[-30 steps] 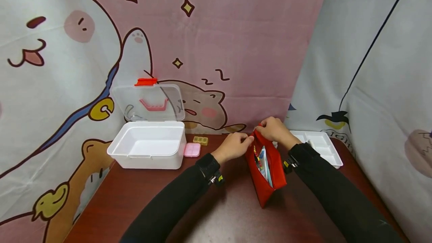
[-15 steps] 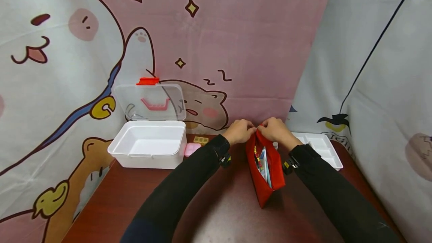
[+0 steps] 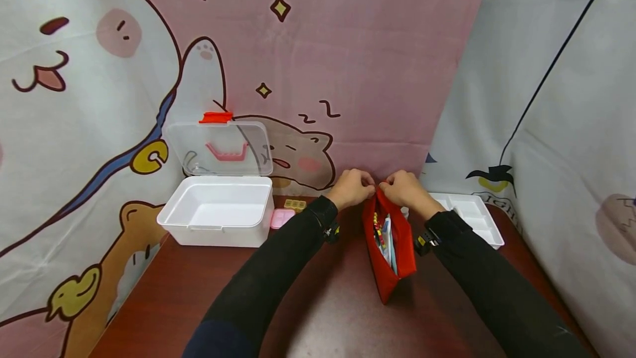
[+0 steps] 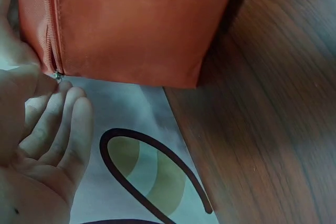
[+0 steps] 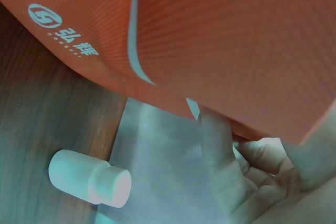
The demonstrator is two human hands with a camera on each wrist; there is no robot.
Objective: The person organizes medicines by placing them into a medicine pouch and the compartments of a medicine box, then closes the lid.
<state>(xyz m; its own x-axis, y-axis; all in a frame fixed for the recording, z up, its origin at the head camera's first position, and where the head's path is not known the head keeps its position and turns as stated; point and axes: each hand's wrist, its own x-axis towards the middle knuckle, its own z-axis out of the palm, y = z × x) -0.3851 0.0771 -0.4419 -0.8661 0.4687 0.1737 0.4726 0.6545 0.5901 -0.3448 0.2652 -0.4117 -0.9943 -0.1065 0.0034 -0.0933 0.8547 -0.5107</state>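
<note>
A red zip pouch (image 3: pixel 381 272) stands on the table with its mouth gaping toward me. Inside it show pale blue and white packets (image 3: pixel 389 245) and something with red and yellow beads or stripes. At the pouch's far end, my left hand (image 3: pixel 351 188) pinches the small zipper pull (image 4: pixel 59 75) between thumb and index finger, its other fingers loosely bent. Just right of it, my right hand (image 3: pixel 404 189) grips the far top corner of the pouch. White lettering marks the pouch's side in the right wrist view, where part of the right hand is hidden behind the fabric.
A white bottle (image 5: pixel 86 177) lies on its side beyond the pouch. At the back left stands a white box (image 3: pixel 213 236) with its clear lid (image 3: pixel 189 148) raised. Beside it are a pink case (image 3: pixel 281 219) and a yellow case (image 3: pixel 295 204). A white divided tray (image 3: pixel 489 231) lies back right.
My left hand has moved right and away from me, from the pouch's left edge to its far end beside the right hand. The right hand keeps its hold; the pouch has barely shifted.
</note>
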